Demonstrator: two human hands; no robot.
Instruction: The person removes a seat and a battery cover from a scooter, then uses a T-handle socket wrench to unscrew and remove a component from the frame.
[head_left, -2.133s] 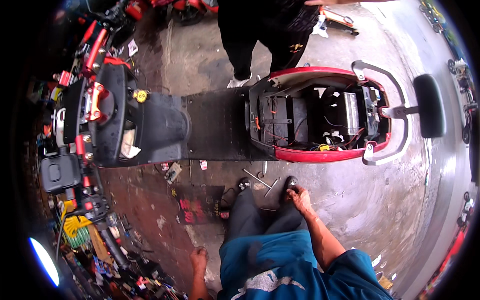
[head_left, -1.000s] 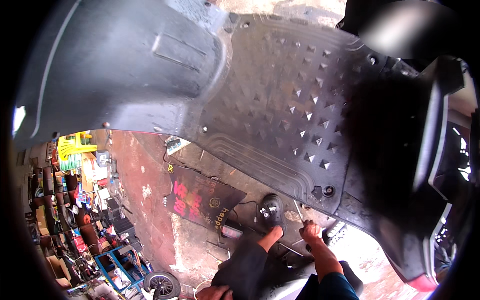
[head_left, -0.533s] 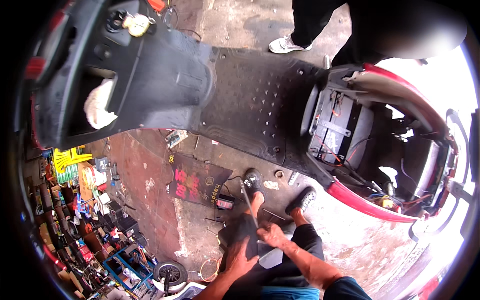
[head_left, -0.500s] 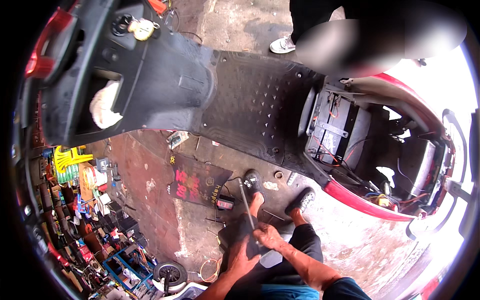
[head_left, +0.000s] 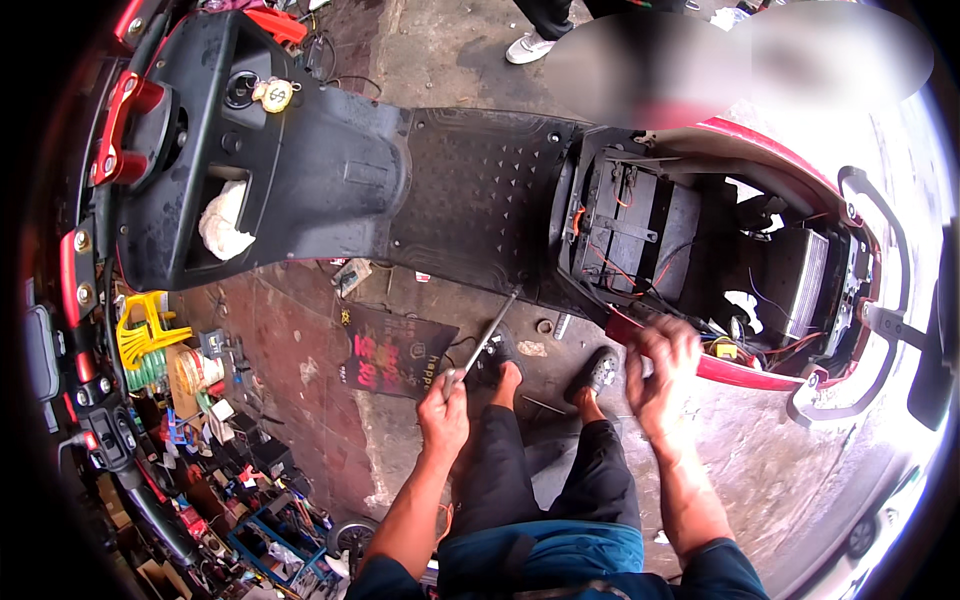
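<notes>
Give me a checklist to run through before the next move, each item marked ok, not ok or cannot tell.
1. Rod gripped: ok, the left hand holds its lower end.
2. Right hand free of tools: ok, none shows, though the hand is blurred.
3. Rod tip touching the footboard: cannot tell; they overlap in view.
4. Wires covered: not ok, they lie exposed in the open bay.
5. Floor by the feet free of loose things: not ok, a ring lies just ahead of the shoes.
6. Other person's hands away from the bay: cannot tell; that area is partly blurred.
</notes>
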